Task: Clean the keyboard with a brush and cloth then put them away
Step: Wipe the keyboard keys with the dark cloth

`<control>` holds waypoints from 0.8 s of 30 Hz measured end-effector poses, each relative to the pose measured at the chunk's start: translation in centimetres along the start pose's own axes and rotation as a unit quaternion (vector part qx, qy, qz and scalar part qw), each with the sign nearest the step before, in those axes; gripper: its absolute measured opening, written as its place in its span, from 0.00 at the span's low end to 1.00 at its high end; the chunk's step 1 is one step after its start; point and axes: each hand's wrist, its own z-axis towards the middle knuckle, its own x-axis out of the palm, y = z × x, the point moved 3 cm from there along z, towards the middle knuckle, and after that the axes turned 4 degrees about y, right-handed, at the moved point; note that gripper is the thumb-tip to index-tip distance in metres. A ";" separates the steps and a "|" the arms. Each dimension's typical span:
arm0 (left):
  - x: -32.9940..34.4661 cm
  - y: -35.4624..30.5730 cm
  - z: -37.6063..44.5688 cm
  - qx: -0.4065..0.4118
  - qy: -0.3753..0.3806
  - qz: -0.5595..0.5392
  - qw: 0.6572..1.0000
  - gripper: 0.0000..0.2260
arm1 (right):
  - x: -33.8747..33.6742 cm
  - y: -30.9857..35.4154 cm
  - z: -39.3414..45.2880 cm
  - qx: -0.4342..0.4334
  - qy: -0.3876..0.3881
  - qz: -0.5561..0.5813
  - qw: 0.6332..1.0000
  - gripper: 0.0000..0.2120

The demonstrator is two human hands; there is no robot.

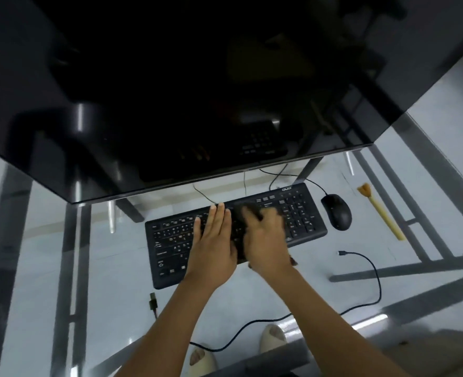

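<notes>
A black keyboard (170, 240) lies on the glass desk (110, 268), angled up to the right. My left hand (214, 240) rests flat on its middle keys with the fingers straight and together. Just to the right, my right hand (265, 238) is motion-blurred, with its fingers spread over a dark cloth (237, 212) on the keys. Most of the cloth is hidden under that hand. A brush (380, 210) with a yellow handle and tan bristles lies on the desk far to the right, apart from both hands.
A black mouse (336, 214) sits between the keyboard and the brush. A large dark monitor (170, 91) overhangs the back of the desk. A loose black cable (372, 270) loops at the front right, and a USB plug (153, 300) lies front left.
</notes>
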 end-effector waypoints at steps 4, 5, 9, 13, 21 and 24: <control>1.1 -1.6 1.3 -0.027 0.002 0.003 1.000 0.28 | -2.0 -3.5 1.6 -0.027 -0.043 -0.025 0.998 0.22; 1.5 -1.8 1.4 -0.031 -0.003 0.011 0.999 0.29 | -3.0 -5.6 2.7 0.041 -0.077 -0.021 0.996 0.22; 2.5 -2.2 1.7 -0.051 -0.029 0.024 0.998 0.30 | -2.9 -5.1 2.5 0.008 -0.041 -0.037 0.998 0.25; 2.9 -2.3 1.7 -0.062 -0.044 0.024 0.997 0.30 | -3.5 -7.8 2.9 -0.036 -0.038 -0.023 0.998 0.23; 3.5 -3.1 2.4 -0.094 -0.067 0.043 0.992 0.29 | -4.1 -9.5 2.2 -0.089 -0.006 -0.041 0.995 0.23; 3.7 -3.1 2.5 -0.095 -0.061 0.049 0.992 0.29 | -5.3 -12.8 4.1 0.058 -0.051 -0.016 0.997 0.22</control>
